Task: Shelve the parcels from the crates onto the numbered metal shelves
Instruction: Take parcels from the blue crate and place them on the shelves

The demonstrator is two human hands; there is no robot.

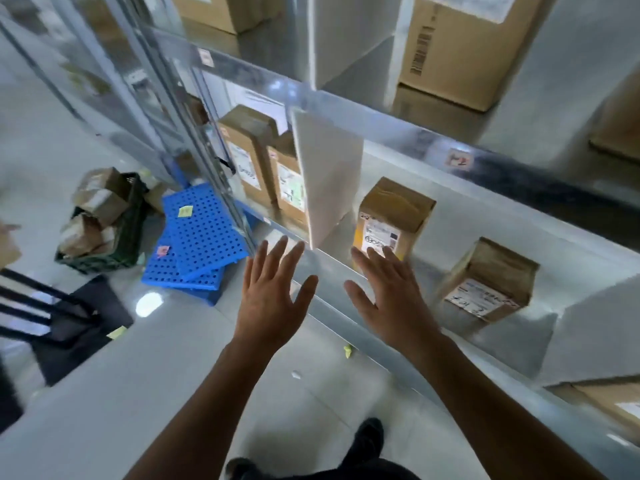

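Between placements: left hand [273,299] and right hand [391,303] spread, empty, before shelved parcel [394,216]; next, probably fetch from crate [104,263].

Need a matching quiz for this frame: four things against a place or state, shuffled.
1 crate
2 blue panels
3 divider
4 right hand

a upright on the shelf
b open, holding nothing
c full of parcels
d stacked flat

Pairs: 1-c, 2-d, 3-a, 4-b
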